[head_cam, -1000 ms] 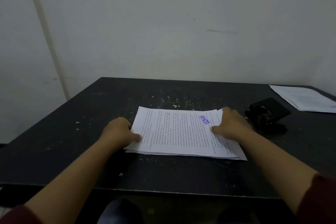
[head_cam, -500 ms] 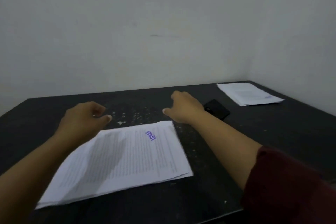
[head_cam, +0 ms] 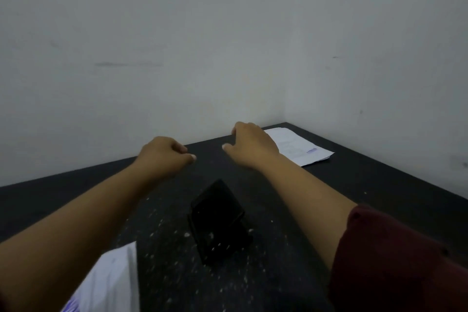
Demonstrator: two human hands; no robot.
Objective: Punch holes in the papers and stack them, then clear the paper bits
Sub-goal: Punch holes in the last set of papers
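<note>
Black table [head_cam: 379, 200] under me: I've let go of the near-edge stack [head_cam: 111, 284], and both arms swing toward the far-corner papers [head_cam: 298, 147]. My left hand [head_cam: 162, 156] and right hand [head_cam: 253, 145], loosely curled, hold nothing; punch [head_cam: 217, 218] sits between my forearms.

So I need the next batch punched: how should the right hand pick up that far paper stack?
Take the far paper stack by its near right corner, coming from the right hand's side. It lies flat, so slide fingers under that free edge, thumb on top.

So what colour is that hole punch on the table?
Black, the boxy hole punch nearly matches the dark table; the head view shows it.
</note>
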